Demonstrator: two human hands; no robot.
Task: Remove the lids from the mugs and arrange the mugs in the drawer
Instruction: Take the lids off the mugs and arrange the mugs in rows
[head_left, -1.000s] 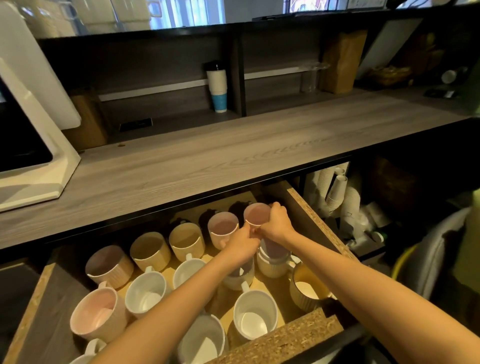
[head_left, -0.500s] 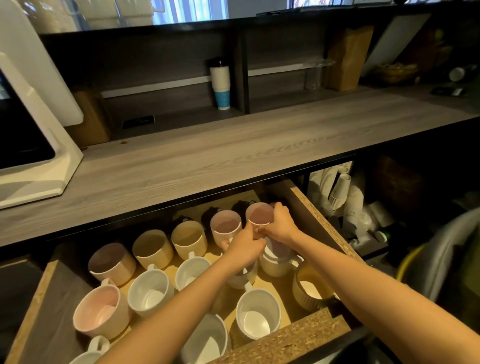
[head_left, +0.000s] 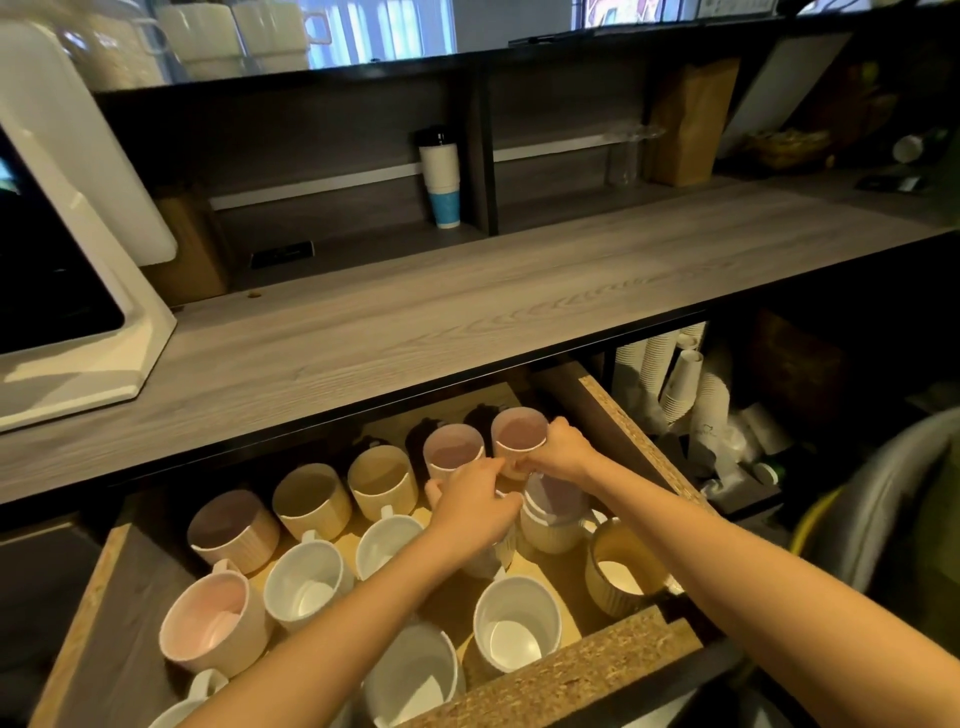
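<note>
An open wooden drawer (head_left: 631, 670) under the counter holds several lidless mugs in rows: pink, beige and white ones. My right hand (head_left: 558, 449) grips a pink mug (head_left: 517, 431) at the back right of the drawer. My left hand (head_left: 475, 506) rests closed over a mug just in front, beside another pink mug (head_left: 452, 452). What lies under my left palm is hidden. A cream ribbed mug (head_left: 553, 525) sits below my right wrist. No lids are visible.
A grey wood counter (head_left: 467, 322) overhangs the drawer's back. A white appliance (head_left: 67, 291) stands at its left, stacked paper cups (head_left: 441, 179) on the shelf behind. More paper cups (head_left: 685, 384) are stored to the right of the drawer.
Both hands have stayed at the back right mugs, shifting only slightly. The view has tilted a little.
</note>
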